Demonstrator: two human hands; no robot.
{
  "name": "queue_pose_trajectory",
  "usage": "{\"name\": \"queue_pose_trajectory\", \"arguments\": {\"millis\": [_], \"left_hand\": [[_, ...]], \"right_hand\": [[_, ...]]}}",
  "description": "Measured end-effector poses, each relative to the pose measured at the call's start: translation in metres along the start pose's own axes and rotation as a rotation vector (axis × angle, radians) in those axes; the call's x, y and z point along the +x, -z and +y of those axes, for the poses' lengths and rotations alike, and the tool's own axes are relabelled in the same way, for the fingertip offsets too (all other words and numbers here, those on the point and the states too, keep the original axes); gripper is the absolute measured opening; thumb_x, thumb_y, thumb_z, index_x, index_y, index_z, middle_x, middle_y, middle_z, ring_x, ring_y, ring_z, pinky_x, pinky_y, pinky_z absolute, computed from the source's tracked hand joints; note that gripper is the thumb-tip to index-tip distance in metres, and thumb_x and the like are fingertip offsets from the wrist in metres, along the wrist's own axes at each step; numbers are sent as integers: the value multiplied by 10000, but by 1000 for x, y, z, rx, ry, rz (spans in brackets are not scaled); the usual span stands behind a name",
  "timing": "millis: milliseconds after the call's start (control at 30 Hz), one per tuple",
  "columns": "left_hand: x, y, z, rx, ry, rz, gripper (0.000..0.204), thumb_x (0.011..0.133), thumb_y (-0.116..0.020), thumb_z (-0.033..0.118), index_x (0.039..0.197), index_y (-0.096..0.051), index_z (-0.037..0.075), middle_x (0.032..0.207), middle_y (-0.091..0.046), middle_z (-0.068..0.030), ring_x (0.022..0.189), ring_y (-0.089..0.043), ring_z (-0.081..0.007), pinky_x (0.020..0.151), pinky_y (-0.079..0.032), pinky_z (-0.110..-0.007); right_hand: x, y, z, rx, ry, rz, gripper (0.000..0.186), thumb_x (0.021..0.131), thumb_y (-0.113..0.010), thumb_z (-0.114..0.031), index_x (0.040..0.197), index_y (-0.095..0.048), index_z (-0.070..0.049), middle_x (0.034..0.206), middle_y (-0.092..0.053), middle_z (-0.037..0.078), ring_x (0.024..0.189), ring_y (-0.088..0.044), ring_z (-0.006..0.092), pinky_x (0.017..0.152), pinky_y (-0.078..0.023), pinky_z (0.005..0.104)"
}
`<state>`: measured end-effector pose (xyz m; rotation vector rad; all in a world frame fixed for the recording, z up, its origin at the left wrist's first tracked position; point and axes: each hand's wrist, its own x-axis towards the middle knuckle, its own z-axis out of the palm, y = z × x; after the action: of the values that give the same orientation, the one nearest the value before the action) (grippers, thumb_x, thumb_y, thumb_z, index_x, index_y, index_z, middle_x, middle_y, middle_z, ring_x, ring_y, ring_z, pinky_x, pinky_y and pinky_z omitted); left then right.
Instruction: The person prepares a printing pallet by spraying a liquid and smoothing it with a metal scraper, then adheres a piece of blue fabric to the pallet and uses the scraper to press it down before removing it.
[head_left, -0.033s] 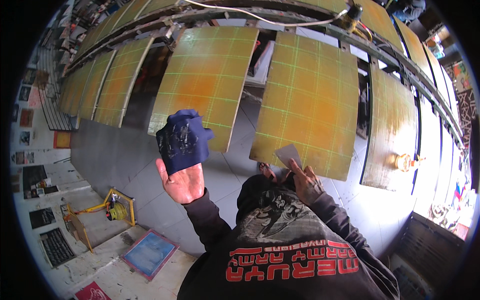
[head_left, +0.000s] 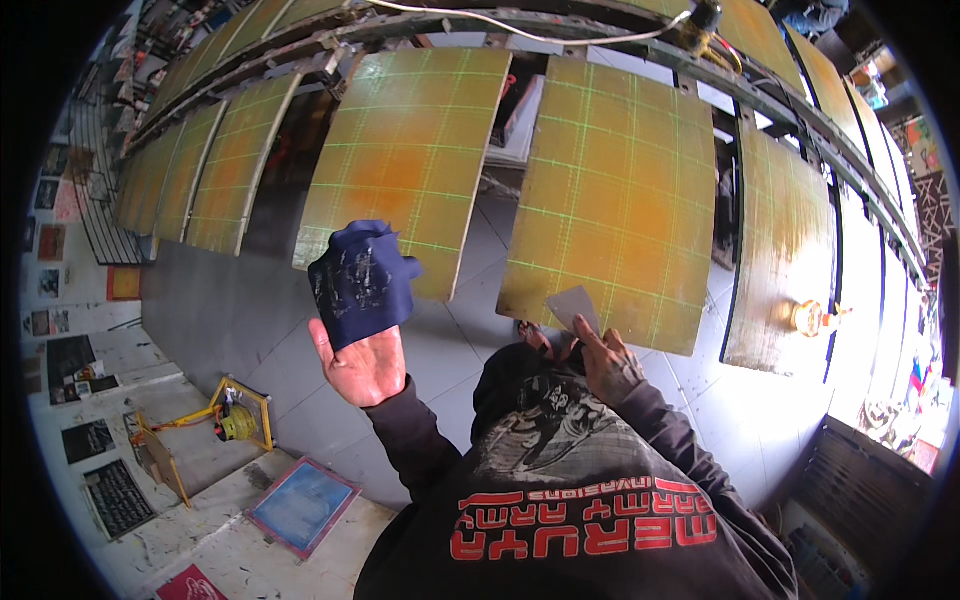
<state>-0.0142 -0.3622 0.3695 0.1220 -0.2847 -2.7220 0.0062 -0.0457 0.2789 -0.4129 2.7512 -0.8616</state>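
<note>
My left hand (head_left: 369,368) is held palm up, with a dark blue cloth (head_left: 362,285) draped over its fingers. Whitish smears mark the cloth, and the fingers beneath it are hidden, while the thumb stands out to the side. In my right hand (head_left: 612,366) is a thin, flat grey card-like scraper (head_left: 570,304), pinched at its lower corner. The scraper overlaps the near edge of a yellowish board (head_left: 615,200) marked with a green grid. Another such board (head_left: 405,150) lies beyond the cloth.
A metal rack frame (head_left: 770,115) runs behind the row of boards, with a white cable (head_left: 540,44) along it. An orange-gold object (head_left: 806,319) sits on the right-hand board (head_left: 785,250). At lower left are a yellow-framed stand (head_left: 240,415) and a blue, red-edged screen (head_left: 303,508).
</note>
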Motion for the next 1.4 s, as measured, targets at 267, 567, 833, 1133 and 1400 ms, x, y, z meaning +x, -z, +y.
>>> {"name": "queue_pose_trajectory", "arguments": {"millis": [267, 567, 833, 1133, 1400], "left_hand": [[15, -3, -1, 87, 10, 59, 526, 996, -357, 316, 1409, -346, -9, 1462, -366, -170, 1350, -343, -319, 1130, -226, -501], [113, -2, -11, 158, 167, 56, 545, 994, -373, 363, 1420, -354, 23, 1459, -389, -132, 1352, -353, -306, 1145, -214, -488], [188, 0, -1, 196, 355, -117, 571, 1007, -340, 331, 1465, -226, 9, 1519, -251, -167, 1403, -237, -325, 1158, -178, -501], [177, -5, -8, 333, 320, -1, 579, 1017, -288, 365, 1478, -198, 26, 1538, -208, -152, 1418, -200, -312, 1165, -147, -492], [115, 9, 0, 248, 170, 119, 559, 1020, -275, 375, 1443, -290, 9, 1489, -315, -178, 1378, -291, -324, 1140, -190, -517]], "right_hand": [[9, -12, -20, -47, -104, 35, 515, 866, -544, -124, 1371, -443, -140, 808, -545, 221, 610, -608, 369, 533, -501, 451], [-21, 14, -11, -71, -611, 198, 387, 898, -517, -112, 1280, -564, -149, 723, -559, 208, 660, -595, 370, 596, -481, 460], [37, 26, 36, -171, -612, 223, 323, 928, -493, -122, 1235, -595, -122, 727, -606, 254, 592, -601, 389, 565, -479, 475], [220, 130, 222, -242, -402, 137, 296, 956, -449, -262, 1158, -628, -139, 835, -599, 263, 747, -637, 393, 642, -500, 460], [371, 250, 316, -440, -528, 377, 362, 932, -436, -413, 1256, -576, -334, 1089, -650, 150, 995, -631, 339, 848, -494, 422]]}}
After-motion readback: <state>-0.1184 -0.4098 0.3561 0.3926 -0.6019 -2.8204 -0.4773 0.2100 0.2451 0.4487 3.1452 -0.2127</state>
